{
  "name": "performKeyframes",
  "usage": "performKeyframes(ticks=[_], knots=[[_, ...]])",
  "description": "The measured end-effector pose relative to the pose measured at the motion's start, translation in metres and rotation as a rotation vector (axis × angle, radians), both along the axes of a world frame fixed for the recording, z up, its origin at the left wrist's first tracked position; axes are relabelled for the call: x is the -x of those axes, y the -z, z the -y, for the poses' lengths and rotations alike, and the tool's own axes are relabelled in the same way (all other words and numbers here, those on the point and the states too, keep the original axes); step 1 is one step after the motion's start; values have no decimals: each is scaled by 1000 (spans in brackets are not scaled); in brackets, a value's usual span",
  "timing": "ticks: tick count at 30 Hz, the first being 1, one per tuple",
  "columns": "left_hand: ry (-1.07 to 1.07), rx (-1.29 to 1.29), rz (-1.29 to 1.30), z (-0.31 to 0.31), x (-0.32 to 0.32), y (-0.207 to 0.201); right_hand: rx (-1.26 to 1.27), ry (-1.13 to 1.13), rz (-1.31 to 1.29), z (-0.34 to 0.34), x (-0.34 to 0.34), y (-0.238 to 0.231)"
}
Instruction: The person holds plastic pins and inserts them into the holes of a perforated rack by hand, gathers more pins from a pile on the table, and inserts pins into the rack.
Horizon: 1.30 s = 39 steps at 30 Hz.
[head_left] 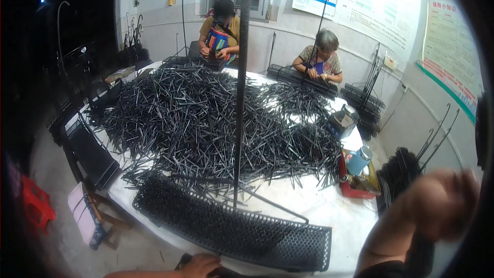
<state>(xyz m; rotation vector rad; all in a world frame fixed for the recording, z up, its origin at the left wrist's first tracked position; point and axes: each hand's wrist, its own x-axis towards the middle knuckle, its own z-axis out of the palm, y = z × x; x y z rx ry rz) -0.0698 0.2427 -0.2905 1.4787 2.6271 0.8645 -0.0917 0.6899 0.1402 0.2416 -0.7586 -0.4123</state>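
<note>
Low at the bottom edge is my left hand (pixel 201 266), its fingers bent over something dark that I cannot make out, just below the near edge of a black perforated rack (pixel 226 221). The rack lies across the table's front, and a tall dark rod (pixel 240 98) rises upright behind it. My right hand (pixel 445 201) is raised at the far right, smeared by motion, so its fingers cannot be read. Beyond the rack spreads a big heap of thin black strips (pixel 190 113).
Two people (pixel 220 33) (pixel 321 56) work at the table's far side. A red box (pixel 355 193) holds a blue jar (pixel 359 160) at the right. More black racks (pixel 90 154) stand around the white table (pixel 309 201). A chair (pixel 85 211) and red stool (pixel 38 206) are left.
</note>
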Motion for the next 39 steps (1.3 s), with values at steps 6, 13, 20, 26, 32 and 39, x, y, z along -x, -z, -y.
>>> performKeyframes(ticks=[6, 13, 20, 26, 32, 39], knots=[[36, -18, 92, -9, 14, -13, 789, 317, 1278, -79, 242, 110], [21, -80, 84, -16, 12, -17, 428, 91, 2000, -104, 208, 248], [-9, -60, 12, -15, 5, -25, 595, -41, 2082, -101, 134, 219], [-8, -58, -10, -16, 4, -31, 675, 47, 2304, -111, 118, 219], [-3, -74, 4, -15, 5, -29, 546, 216, 2535, -85, 135, 231], [-10, -64, 30, -15, 6, -29, 501, 183, 2535, -75, 163, 259]])
